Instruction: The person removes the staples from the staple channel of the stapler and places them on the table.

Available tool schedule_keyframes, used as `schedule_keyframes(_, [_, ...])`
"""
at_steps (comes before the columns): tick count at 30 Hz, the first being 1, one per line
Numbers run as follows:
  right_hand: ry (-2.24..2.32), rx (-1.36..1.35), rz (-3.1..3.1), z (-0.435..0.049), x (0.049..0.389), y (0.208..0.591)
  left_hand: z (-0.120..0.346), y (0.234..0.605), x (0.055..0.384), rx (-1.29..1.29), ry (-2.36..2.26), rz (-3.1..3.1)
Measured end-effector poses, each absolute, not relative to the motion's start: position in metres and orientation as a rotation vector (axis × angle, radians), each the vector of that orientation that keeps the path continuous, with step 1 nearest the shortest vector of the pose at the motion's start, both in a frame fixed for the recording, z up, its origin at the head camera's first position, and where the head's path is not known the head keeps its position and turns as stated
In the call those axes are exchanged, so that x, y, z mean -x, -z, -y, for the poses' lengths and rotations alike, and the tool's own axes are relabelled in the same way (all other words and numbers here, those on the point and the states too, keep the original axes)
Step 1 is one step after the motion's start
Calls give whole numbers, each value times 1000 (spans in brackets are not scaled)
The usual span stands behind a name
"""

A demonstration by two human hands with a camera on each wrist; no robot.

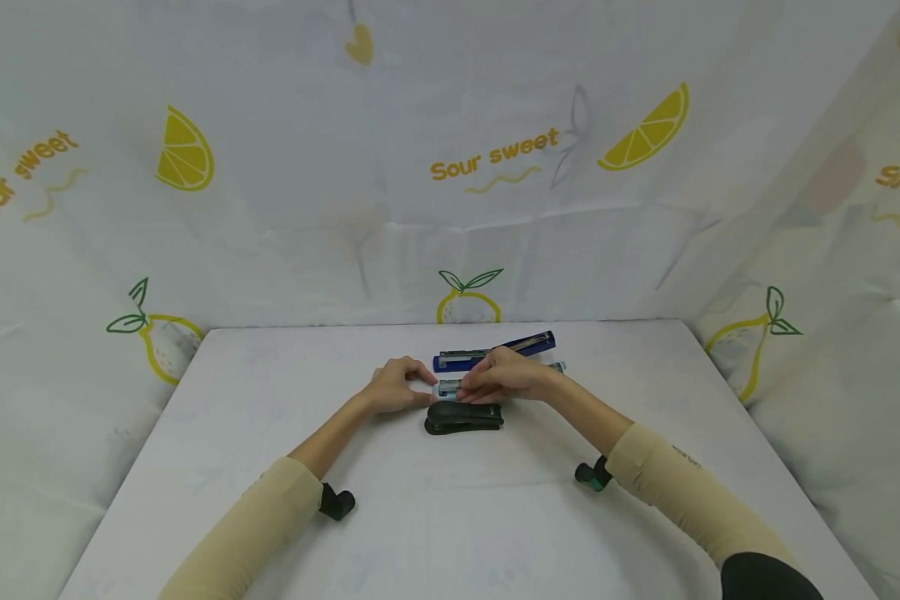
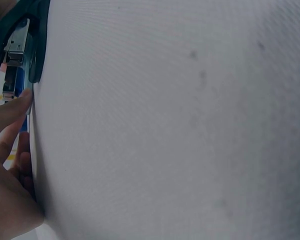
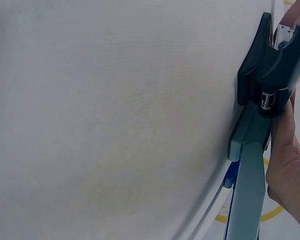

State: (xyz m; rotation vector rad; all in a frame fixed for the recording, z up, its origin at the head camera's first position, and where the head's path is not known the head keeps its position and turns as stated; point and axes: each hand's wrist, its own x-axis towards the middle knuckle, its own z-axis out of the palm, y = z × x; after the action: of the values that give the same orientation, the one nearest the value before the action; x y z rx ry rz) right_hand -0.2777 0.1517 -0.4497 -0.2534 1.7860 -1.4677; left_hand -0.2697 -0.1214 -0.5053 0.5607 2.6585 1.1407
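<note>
A light-blue stapler [image 1: 447,389] lies swung open on the white table, between a black stapler [image 1: 463,418] in front and a long blue stapler [image 1: 495,352] behind. My left hand [image 1: 397,386] holds its left end, thumb on the near side and fingers on the far side. Over its middle, my right hand [image 1: 506,377] pinches at the staple channel with curled fingers, which hide what lies between the tips. The black stapler [image 2: 38,40] stands in front of the left thumb in the left wrist view. The right wrist view shows the light-blue stapler's long arm [image 3: 247,195] beside the right hand [image 3: 290,170].
The blue stapler is open too, its upper arm angled back to the right. White cloth [image 1: 307,250] with lemon prints hangs behind the table [image 1: 450,517] and at both sides. Dark wrist devices [image 1: 337,502] sit under both forearms.
</note>
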Motion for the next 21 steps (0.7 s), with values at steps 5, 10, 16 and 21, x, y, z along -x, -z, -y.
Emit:
schedule_keyframes(5, [1501,241,-1792,-152,276,449,122,507,271,-566,-1137,-2661])
schedule_keyframes(10, [1475,273,-1905,-148,276,451,122,507,272,-579,-1131,-2668])
schedule_keyframes(16, [1449,268,-2003,-142,277,454,122,506,271,-574,-1119,-2670])
schedule_keyframes(21, [1432,276,-2048,-137,277,456,122,506,271,-577,-1102,-2684])
